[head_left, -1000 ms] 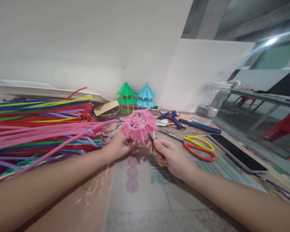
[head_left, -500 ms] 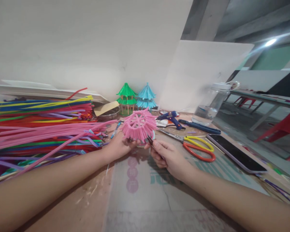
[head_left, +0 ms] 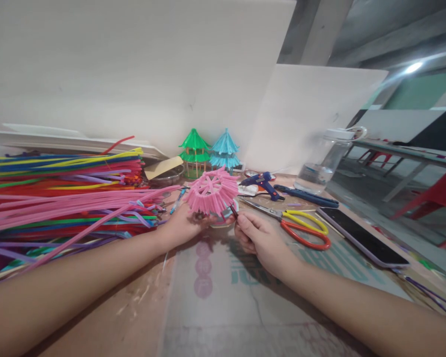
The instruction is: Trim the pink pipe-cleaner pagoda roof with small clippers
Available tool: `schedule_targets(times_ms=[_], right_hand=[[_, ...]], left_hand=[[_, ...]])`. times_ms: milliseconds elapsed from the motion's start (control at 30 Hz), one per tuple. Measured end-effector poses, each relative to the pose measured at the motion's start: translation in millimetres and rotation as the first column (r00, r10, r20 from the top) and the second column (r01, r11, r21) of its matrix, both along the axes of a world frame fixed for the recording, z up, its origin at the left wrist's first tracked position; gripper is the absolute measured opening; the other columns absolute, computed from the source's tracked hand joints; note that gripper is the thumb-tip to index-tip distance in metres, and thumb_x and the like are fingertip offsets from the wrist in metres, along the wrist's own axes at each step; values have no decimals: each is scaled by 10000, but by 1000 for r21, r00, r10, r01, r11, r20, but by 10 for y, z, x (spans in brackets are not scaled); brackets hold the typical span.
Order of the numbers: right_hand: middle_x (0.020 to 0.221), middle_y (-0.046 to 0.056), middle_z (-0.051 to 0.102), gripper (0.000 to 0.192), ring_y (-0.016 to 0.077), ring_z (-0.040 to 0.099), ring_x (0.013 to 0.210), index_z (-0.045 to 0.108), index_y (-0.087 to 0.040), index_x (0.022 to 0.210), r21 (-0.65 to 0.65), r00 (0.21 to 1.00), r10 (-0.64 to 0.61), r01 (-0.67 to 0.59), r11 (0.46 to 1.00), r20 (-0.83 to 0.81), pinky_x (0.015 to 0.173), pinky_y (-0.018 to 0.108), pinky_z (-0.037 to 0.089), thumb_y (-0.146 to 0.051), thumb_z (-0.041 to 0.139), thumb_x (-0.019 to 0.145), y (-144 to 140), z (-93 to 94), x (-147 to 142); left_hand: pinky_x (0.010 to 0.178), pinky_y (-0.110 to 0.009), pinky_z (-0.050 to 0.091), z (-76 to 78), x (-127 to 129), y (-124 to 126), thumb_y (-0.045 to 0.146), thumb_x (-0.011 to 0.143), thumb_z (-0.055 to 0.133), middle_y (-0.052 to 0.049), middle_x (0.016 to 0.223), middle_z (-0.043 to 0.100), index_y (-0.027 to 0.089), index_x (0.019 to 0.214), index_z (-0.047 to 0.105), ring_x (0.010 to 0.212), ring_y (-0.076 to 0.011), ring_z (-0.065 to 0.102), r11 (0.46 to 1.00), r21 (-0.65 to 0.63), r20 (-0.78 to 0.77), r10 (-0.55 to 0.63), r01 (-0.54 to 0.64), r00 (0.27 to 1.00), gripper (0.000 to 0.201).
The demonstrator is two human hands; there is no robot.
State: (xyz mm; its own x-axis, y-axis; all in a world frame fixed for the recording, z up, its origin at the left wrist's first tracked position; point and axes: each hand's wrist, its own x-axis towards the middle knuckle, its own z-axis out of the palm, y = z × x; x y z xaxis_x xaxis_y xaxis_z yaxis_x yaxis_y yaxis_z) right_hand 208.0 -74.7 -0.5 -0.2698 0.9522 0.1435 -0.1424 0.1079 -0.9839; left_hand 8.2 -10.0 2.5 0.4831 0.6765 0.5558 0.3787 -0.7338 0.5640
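My left hand (head_left: pixel 188 223) is closed around the underside of a pink pipe-cleaner roof (head_left: pixel 212 193), a round ring of short fringe strips with spokes across its open top. Part of the fingers is hidden beneath the fringe. My right hand (head_left: pixel 258 237) pinches a pair of dark tweezers (head_left: pixel 234 212), whose tips are at the roof's lower right edge. Whether the tips touch the fringe I cannot tell. Under the roof, part of a pale round base (head_left: pixel 223 225) shows. Behind it stand a green pavilion model (head_left: pixel 194 144) and a blue one (head_left: pixel 225 146).
Bundles of coloured pipe cleaners (head_left: pixel 67 198) fill the left side. To the right lie a blue glue gun (head_left: pixel 263 184), scissors with yellow and orange handles (head_left: pixel 305 227), a dark blue long-handled tool (head_left: pixel 306 195) and a phone (head_left: pixel 360 237). A clear water jug (head_left: pixel 321 161) stands behind.
My right hand has shifted slightly right, drawing the tweezers a little away from the roof's front edge. My left hand and the pink roof stay nearly in place.
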Motion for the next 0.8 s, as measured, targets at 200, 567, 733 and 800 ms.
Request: schedule_targets(times_ms=[200,567,733,800], right_hand=[[534,-100,355,579,41,229,413,424,-217,695,21,1000,4,-4,1000,-15,389,206,134,-722,704,728,9,-2,-8],[514,-109,347,524,41,214,398,477,-208,744,11,1000,18,-18,1000,-10,384,199,141,-684,695,756,-5,4,-3],[523,-101,368,545,41,220,402,457,-210,715,-5,998,25,-25,1000,-51,386,197,142,-689,715,739,-18,22,-12],[531,-100,371,569,39,221,406,453,-210,710,-16,997,20,-21,1000,-71,389,196,143,-709,726,716,-23,30,-14]], left_hand=[[1107,-488,448,13,14,-17,537,887,627,-106,1103,737,195,1063,717,1226,-330,593,998,64,-13,-19,20,1000,395],[1129,-516,417,26,34,-25,570,877,619,-111,1099,732,199,1005,721,1284,-347,548,997,70,-14,-25,25,1000,406],[1115,-504,436,41,40,-40,584,878,607,-97,1056,747,212,1009,721,1233,-336,587,999,36,-18,-19,19,1000,410],[1104,-497,448,42,42,-43,571,879,611,-97,1056,750,214,1025,722,1212,-332,602,999,28,-14,-16,16,1000,401]])
